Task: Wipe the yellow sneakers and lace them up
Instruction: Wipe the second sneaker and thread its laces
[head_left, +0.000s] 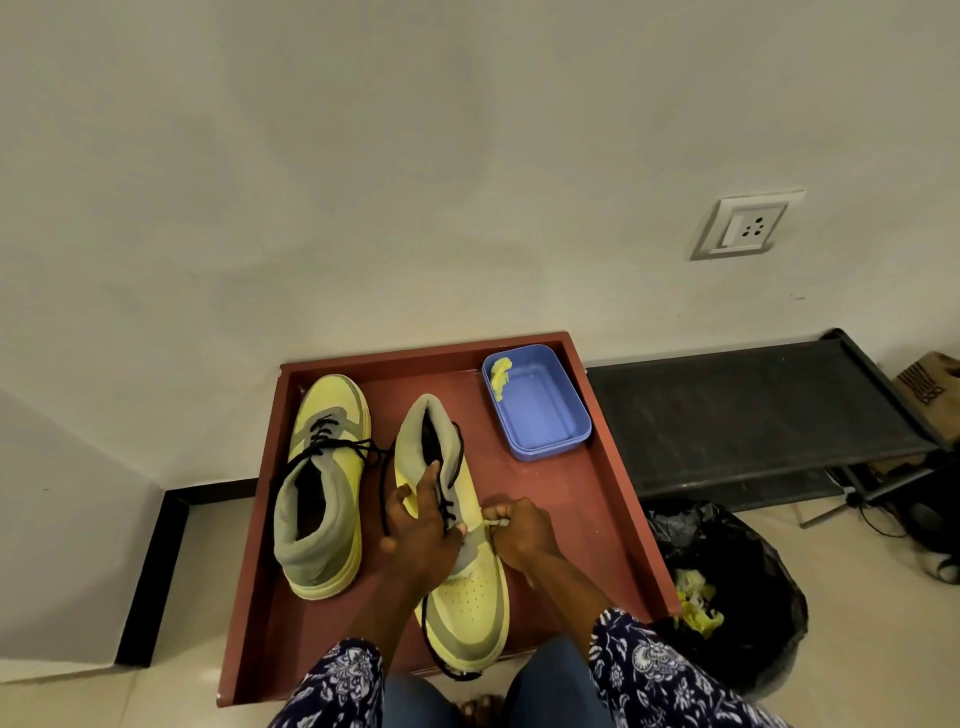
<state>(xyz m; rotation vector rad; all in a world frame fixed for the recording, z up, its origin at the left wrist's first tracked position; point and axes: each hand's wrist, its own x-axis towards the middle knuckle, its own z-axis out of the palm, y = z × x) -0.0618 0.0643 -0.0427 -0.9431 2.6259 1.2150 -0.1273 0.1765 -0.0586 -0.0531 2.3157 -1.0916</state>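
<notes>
Two yellow-and-grey sneakers lie on a red-brown tray (613, 467). The left sneaker (324, 483) has its toe toward the wall and its black laces hanging loose. The right sneaker (462, 571) points its toe at me. My left hand (421, 525) grips this shoe over the tongue and collar, fingers on the black lace (445, 506). My right hand (519, 530) pinches a small pale wad of cloth (493, 521) against the shoe's right side. A blue tub (540, 410) with a yellow cloth (501, 375) on its rim stands at the tray's back right.
A black bin bag (737, 582) holding yellow scraps sits on the floor right of the tray. Behind it is a low black rack (737, 405) against the wall. A wall socket (748, 226) is above it. A cardboard box (930, 384) is at the far right.
</notes>
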